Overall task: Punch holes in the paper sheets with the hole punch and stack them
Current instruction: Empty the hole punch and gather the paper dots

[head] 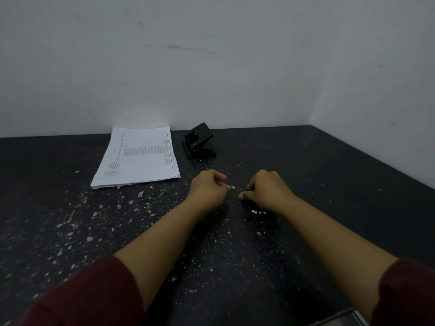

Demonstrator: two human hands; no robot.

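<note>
- Both hands rest curled and empty mid-counter: left hand [208, 188], right hand [266, 190].
- Next, take one sheet from the paper stack [138, 156] by the far edge.
- Feed it squarely into the hole punch [199, 144] beside it.

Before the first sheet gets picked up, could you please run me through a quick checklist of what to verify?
1. Paper stack lies flat on the table: ok.
2. Hole punch stands free beside the stack, not touching it: ok.
3. Left hand holds nothing: ok, curled on the table.
4. Right hand holds nothing: ok.
5. Sheets already punched: cannot tell.
6. Table clean: not ok, paper dots lie scattered.
</note>
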